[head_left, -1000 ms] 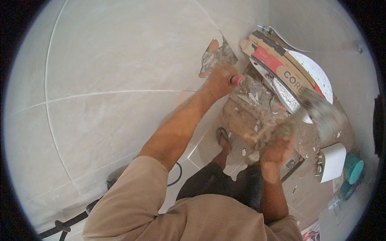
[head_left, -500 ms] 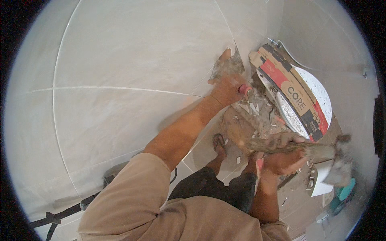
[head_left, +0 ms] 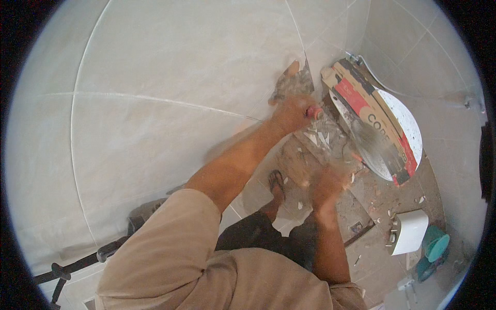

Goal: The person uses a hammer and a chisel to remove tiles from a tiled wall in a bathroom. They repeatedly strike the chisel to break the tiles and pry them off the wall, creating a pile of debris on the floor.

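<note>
My left hand (head_left: 293,112) is closed around a chisel, whose pink-red butt end (head_left: 313,111) sticks out to the right; its blade is hidden. It is held close to a broken patch (head_left: 295,85) in the tiled wall, where grey backing shows. My right hand (head_left: 330,185), smeared by motion, grips the handle of a hatchet-like striking tool. The tool's grey head (head_left: 368,136) is a blur passing in front of the cardboard box (head_left: 352,96), to the right of the chisel.
The long box leans over a white round basin-like piece (head_left: 405,118). Rubble and tile shards (head_left: 323,138) lie below my left hand. A white boxy fixture (head_left: 411,232) and a teal round thing (head_left: 436,245) are at the right. My sandalled foot (head_left: 277,181) stands below.
My right hand has swung the hatchet-like tool up and left from the lower right, toward the chisel. My left hand stays at the broken patch with the chisel.
</note>
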Demonstrator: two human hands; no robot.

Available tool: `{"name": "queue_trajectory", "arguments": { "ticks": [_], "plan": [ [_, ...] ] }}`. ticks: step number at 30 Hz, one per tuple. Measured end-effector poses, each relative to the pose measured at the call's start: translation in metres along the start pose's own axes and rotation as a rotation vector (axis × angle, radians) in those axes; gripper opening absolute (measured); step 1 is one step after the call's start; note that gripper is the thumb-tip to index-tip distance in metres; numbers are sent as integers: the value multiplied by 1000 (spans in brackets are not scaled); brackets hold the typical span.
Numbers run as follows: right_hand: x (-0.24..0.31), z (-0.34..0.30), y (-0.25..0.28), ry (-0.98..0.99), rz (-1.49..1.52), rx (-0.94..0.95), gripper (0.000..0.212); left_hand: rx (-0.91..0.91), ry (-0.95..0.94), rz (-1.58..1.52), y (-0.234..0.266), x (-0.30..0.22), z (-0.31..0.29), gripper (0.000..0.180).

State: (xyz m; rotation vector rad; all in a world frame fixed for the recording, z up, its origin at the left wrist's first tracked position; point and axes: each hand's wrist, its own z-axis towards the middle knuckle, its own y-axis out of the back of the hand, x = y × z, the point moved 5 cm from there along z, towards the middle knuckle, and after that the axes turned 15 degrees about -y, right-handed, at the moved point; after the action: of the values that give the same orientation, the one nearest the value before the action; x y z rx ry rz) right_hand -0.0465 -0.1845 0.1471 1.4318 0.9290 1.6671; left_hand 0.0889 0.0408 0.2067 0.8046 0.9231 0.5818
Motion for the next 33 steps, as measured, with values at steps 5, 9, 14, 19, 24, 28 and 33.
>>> {"name": "queue_trajectory", "arguments": {
  "ticks": [5, 9, 14, 19, 24, 28, 33],
  "plan": [
    [1, 43, 64, -145, 375, 70, 28, 0, 63, 14, 0, -4, -6, 21],
    [1, 60, 129, -413, 1129, 8, 29, -43, -25, 60, 12, -7, -6, 20],
    [7, 14, 8, -263, 322, 117, 30, -18, -6, -8, 0, -4, -2, 21],
    [0, 69, 121, -491, 1008, 101, 29, -13, 34, 34, 0, 2, -12, 22],
    [3, 44, 84, -315, 681, -17, 21, 15, -38, 19, 0, 8, -6, 22],
    [19, 34, 37, -155, 304, 66, 17, 13, 8, 24, -5, 3, -9, 23],
    [-7, 58, 70, -460, 1202, 375, 27, -54, 18, -4, 10, 0, -4, 23]
  ]
}}
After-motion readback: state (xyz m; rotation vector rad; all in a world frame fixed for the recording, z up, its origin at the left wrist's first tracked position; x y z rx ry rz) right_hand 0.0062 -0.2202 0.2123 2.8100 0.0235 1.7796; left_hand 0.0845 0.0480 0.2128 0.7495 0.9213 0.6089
